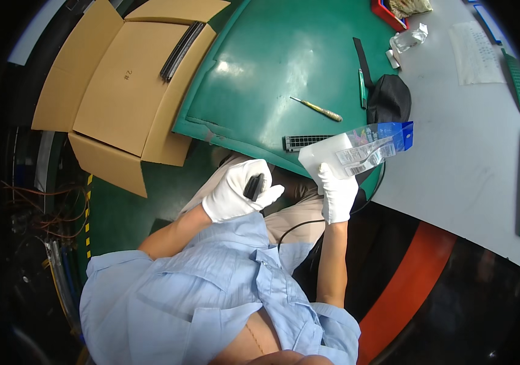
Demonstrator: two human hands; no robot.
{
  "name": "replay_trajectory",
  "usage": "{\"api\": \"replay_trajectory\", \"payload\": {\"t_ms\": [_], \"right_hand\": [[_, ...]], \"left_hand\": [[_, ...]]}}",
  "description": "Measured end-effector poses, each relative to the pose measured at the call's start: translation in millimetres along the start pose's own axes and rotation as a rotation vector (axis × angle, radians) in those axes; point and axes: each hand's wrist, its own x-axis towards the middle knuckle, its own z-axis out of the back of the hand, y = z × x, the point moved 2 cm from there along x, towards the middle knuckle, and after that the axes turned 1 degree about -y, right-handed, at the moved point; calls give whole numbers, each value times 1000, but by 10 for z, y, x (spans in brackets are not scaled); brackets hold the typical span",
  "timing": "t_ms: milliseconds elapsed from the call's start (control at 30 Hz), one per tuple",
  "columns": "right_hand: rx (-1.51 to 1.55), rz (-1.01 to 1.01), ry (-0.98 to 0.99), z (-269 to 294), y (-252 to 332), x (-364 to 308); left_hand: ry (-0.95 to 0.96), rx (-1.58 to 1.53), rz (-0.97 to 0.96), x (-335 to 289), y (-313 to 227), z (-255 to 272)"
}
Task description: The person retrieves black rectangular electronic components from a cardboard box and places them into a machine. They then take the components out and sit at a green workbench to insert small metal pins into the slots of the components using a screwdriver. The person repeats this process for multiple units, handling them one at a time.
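My left hand point(235, 196), in a white glove, is closed round a small black object point(252, 186) in front of my lap. Fingers cover most of it, so its kind does not show. My right hand point(338, 196), also gloved in white, grips the lower edge of a clear plastic package point(366, 157). The package has a blue printed end, a white label and a whitish part at its left. Just beyond it, a black slotted part point(301, 142) lies on the green mat point(254, 79), partly covered by the package.
A screwdriver point(317, 109), a green slim tool point(362, 90) and a black pouch point(389, 100) lie beyond the package. At left stands an open cardboard box point(120, 85) with black strips point(182, 52). A red bin point(389, 16) and crumpled clear plastic point(409, 39) sit at the far right.
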Motion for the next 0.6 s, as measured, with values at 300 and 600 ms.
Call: {"api": "replay_trajectory", "payload": {"t_ms": [300, 600], "right_hand": [[-81, -78, 142, 33, -149, 114], [-562, 179, 173, -322, 62, 2281]], "left_hand": [[170, -253, -622, 183, -1217, -12], [-23, -435, 440, 764, -315, 8]]}}
